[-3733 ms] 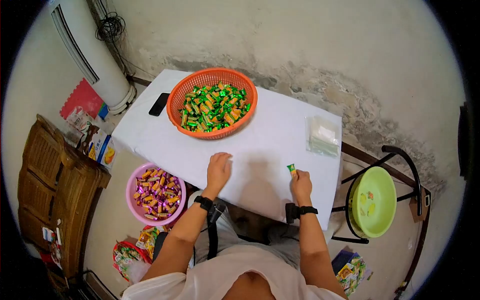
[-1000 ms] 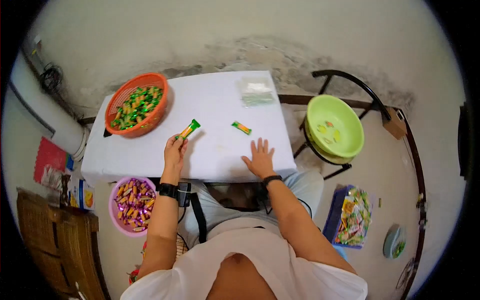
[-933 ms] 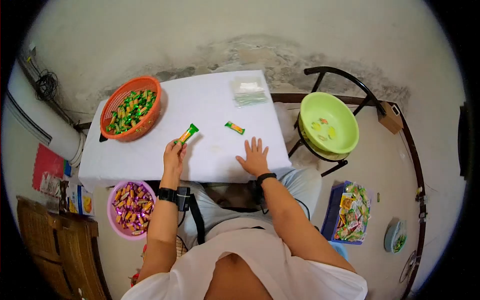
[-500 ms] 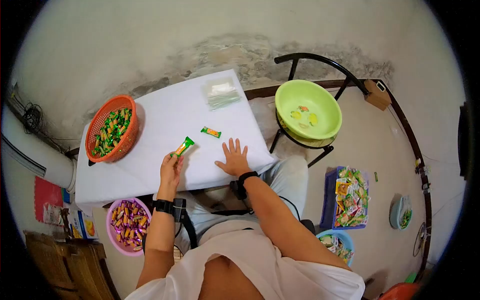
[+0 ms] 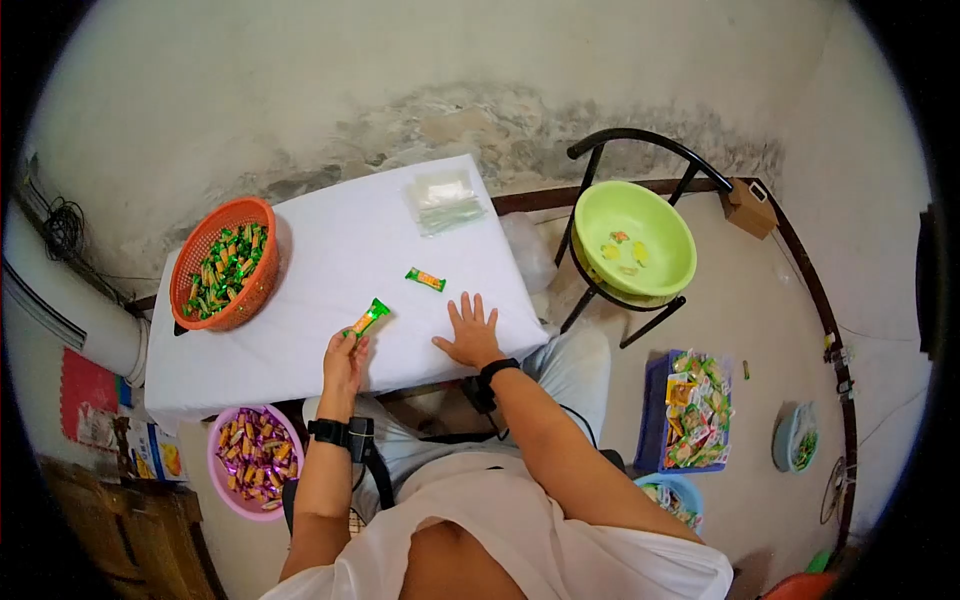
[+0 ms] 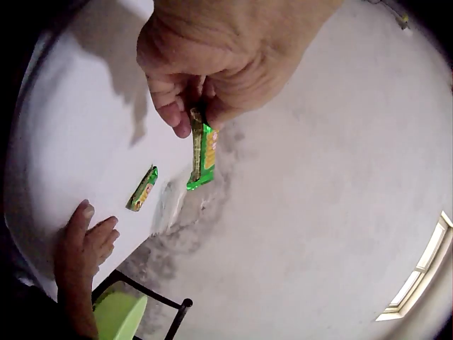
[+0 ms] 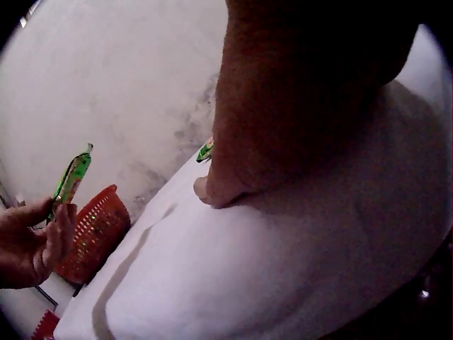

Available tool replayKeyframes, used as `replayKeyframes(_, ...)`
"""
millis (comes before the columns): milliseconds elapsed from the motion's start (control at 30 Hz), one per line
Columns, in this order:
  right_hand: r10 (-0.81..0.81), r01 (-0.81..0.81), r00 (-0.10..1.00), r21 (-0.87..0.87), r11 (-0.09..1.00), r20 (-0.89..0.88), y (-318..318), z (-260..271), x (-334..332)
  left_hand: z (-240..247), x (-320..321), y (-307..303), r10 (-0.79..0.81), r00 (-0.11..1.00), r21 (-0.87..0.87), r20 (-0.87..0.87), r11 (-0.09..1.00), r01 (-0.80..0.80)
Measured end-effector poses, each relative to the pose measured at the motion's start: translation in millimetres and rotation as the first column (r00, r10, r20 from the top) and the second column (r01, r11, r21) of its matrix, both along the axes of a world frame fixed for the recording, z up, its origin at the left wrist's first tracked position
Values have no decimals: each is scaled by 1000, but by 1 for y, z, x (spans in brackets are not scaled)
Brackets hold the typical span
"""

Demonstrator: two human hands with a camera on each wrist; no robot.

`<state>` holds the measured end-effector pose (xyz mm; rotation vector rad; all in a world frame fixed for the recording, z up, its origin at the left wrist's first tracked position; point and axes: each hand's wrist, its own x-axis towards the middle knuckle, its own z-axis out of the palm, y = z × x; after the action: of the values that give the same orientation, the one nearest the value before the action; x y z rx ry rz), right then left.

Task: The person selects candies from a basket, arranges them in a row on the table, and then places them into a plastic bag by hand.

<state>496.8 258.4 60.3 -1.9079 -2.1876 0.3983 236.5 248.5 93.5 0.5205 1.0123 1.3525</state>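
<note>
My left hand [image 5: 344, 364] pinches one end of a green-and-orange wrapped candy [image 5: 370, 317] between thumb and fingers, above the white-covered table [image 5: 300, 350]. Seen from the left wrist, the candy [image 6: 203, 159] points away from the fingertips. Another wrapped candy [image 5: 426, 279] of the same look lies on the cloth, just beyond my right hand [image 5: 472, 333]. That hand rests on the table near its front edge, fingers spread and holding nothing. In the right wrist view the forearm and back of the hand hide most of its fingers.
An orange basket [image 5: 262, 295] of green-wrapped candies stands at the table's left. Clear plastic bags [image 5: 445, 203] lie at the back right. A pink basin [image 5: 219, 470] of purple-wrapped candies is below left. A green basin [image 5: 660, 215] sits on a black chair; a purple crate [image 5: 655, 415] stands on the floor.
Earlier my right hand held a candy and my left was without one. Now my left holds one, another lies on the table, and my right rests flat. The head view has turned right.
</note>
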Motion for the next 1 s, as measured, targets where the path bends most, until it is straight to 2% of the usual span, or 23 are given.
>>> replayKeyframes(167, -14, 14, 1000, 20, 1000, 5, 1, -3, 0, -8, -2, 3, -22, 998, -5, -65, 1000, 21)
replayKeyframes(367, -13, 14, 1000, -69, 998, 15, 2, 2, 0, -6, 26, 9, -72, 997, -29, 28, 997, 72)
replayKeyframes(467, -11, 13, 999, -41, 999, 32, 4, -11, -1, 6, 41, 10, -96, 995, -60, -22, 994, 95)
replayKeyframes(567, 0, 4, 1000, -138, 990, 30, 7, 6, 1, 6, 48, 16, -57, 998, -75, -22, 996, 56)
replayKeyframes(633, 26, -19, 999, -166, 986, 40, 13, 3, 2, 5, 52, 16, -78, 994, -52, -78, 996, 74)
replayKeyframes(700, -54, 40, 982, -79, 996, -180, 17, 3, 4, 4, 54, 15, -64, 991, -73, -116, 996, 55)
replayKeyframes(733, -41, 26, 984, -87, 996, -176, 19, 4, 5, 2, 53, 16, -75, 985, -83, -155, 995, 63)
replayKeyframes(800, 26, -25, 997, 5, 1000, -74, 21, 6, 10, -18, 45, 23, -46, 982, -78, -185, 996, 32)
replayKeyframes(867, 59, -58, 997, 12, 998, -42, 24, 2, 23, -36, 34, 30, 31, 944, 9, -328, 1000, -30)
replayKeyframes(900, 94, -94, 996, 58, 994, 7, 24, 2, 28, -42, 28, 32, 40, 945, -7, -324, 999, -45)
replayKeyframes(967, 120, -129, 990, 142, 982, 70, 21, -4, 29, -58, 17, 31, 93, 852, 123, -515, 992, -34)
replayKeyframes(1000, 127, -135, 989, 114, 984, 71, 21, 0, 27, -60, 16, 31, 83, 854, 95, -514, 995, -40)
